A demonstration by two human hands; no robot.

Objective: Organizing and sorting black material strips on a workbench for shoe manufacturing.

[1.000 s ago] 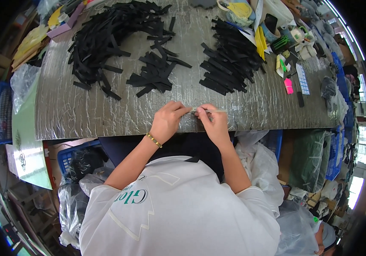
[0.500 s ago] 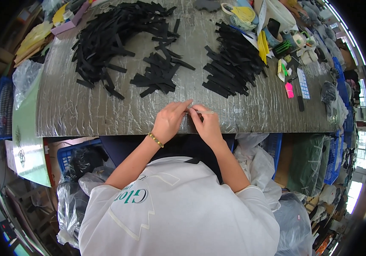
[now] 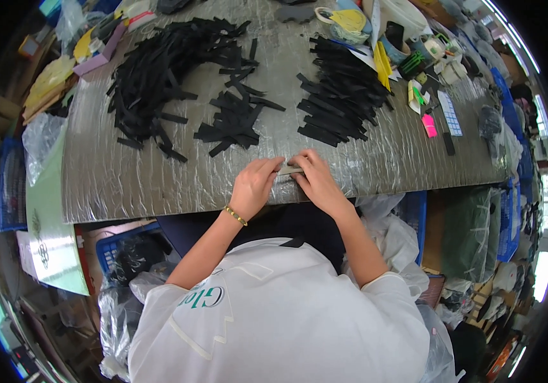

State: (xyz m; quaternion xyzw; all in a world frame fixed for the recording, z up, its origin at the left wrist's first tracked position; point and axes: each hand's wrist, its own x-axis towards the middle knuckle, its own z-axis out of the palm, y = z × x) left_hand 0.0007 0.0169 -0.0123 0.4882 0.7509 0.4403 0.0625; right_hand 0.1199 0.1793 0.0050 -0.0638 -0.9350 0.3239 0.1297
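A small, narrow light-grey strip [image 3: 290, 170] spans the gap between my two hands, just above the near edge of the table. My left hand [image 3: 256, 183], with a beaded bracelet at its wrist, pinches the strip's left end between thumb and fingertips. The fingers of my right hand [image 3: 317, 180] are closed around its right end, hiding part of it. Beyond my hands lie a small pile of black strips [image 3: 234, 122] and, to the right, a stack of black strips [image 3: 338, 96] laid mostly side by side.
A large heap of black strips [image 3: 152, 83] covers the far left of the foil-covered table [image 3: 159, 185]. At the right lie a pink piece [image 3: 428, 126] and a blue-and-white card [image 3: 449, 113]. Tape, containers and tools crowd the far right corner. Blue crates [image 3: 117, 246] and plastic bags stand below the table.
My hands have moved slightly apart, and more of the grey strip shows between them. The right hand's fingers reach further over it. The whole view has tilted a little.
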